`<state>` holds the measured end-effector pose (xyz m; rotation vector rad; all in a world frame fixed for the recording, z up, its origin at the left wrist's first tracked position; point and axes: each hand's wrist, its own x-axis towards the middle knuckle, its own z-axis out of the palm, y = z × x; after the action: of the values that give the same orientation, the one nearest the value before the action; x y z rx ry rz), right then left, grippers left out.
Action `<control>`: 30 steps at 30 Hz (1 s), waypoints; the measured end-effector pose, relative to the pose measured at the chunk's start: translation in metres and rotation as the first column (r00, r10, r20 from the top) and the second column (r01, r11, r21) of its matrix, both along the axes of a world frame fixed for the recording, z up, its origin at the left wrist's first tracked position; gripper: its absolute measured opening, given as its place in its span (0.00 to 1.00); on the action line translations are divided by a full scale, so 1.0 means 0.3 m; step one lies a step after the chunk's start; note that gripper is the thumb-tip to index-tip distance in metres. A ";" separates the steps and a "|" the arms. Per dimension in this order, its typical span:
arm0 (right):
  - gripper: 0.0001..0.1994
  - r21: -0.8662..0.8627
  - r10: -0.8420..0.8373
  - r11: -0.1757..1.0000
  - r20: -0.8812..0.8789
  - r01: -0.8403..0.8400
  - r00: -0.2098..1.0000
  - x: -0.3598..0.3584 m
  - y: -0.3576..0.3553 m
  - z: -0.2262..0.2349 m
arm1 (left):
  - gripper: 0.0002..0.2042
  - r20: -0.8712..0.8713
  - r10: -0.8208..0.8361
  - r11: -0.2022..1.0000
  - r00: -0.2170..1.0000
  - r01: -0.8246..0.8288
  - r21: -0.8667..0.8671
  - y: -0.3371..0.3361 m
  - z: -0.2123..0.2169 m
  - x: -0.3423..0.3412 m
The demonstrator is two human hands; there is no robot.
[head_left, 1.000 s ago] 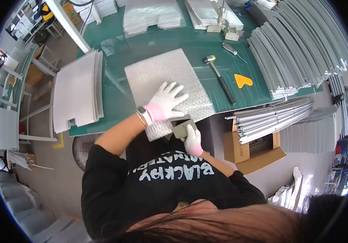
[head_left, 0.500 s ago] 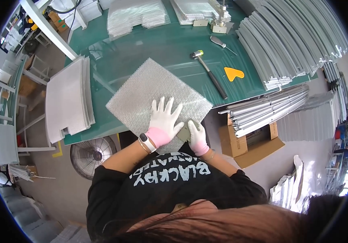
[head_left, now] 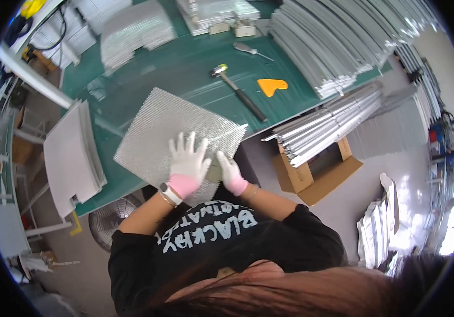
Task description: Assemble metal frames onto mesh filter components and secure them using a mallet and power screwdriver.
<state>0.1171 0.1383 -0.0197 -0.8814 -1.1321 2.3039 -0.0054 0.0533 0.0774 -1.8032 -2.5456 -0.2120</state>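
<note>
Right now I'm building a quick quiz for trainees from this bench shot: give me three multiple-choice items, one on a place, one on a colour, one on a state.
1. Where does the hammer lie?
A. On the green table mat, just left of the orange heart-shaped piece
B. In the cardboard box on the floor
C. On the stack of grey sheets at the left

2. What colour are the cuffs of the gloves?
A. Blue
B. Pink
C. Black

3. How is the left hand placed?
A. Clenched round the hammer
B. Hanging off the table
C. Flat, fingers spread, on the silver mesh sheet

Answers:
1 A: the hammer rests on the green table mat beside the orange heart-shaped piece.
2 B: both white gloves end in pink at the wrist.
3 C: the left hand presses open on the silver mesh sheet, with the right hand at the sheet's near edge.
</note>
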 end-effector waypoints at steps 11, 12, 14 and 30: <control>0.10 0.856 -0.651 0.499 0.473 -0.134 0.594 0.432 0.866 0.035 | 0.24 0.024 -0.168 0.978 0.986 0.163 0.132 -0.017 0.086 -0.249; 0.13 0.948 -0.802 0.306 0.306 -0.087 0.512 0.506 1.002 0.030 | 0.24 0.081 -0.150 0.969 0.985 0.131 0.210 -0.037 0.080 -0.223; 0.15 0.963 -0.911 0.261 0.267 -0.062 0.315 0.654 1.263 -0.028 | 0.23 0.153 -0.146 0.960 0.977 0.102 0.262 -0.026 0.073 -0.144; 0.16 0.865 -0.880 0.397 0.454 -0.307 0.140 0.764 1.322 0.201 | 0.18 0.380 -0.436 0.875 0.816 0.284 0.392 -0.024 -0.029 0.063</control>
<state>0.3464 0.5349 0.0407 -1.8740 -1.8915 0.0878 0.0135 0.0460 0.0688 -2.2934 -2.1732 -1.1181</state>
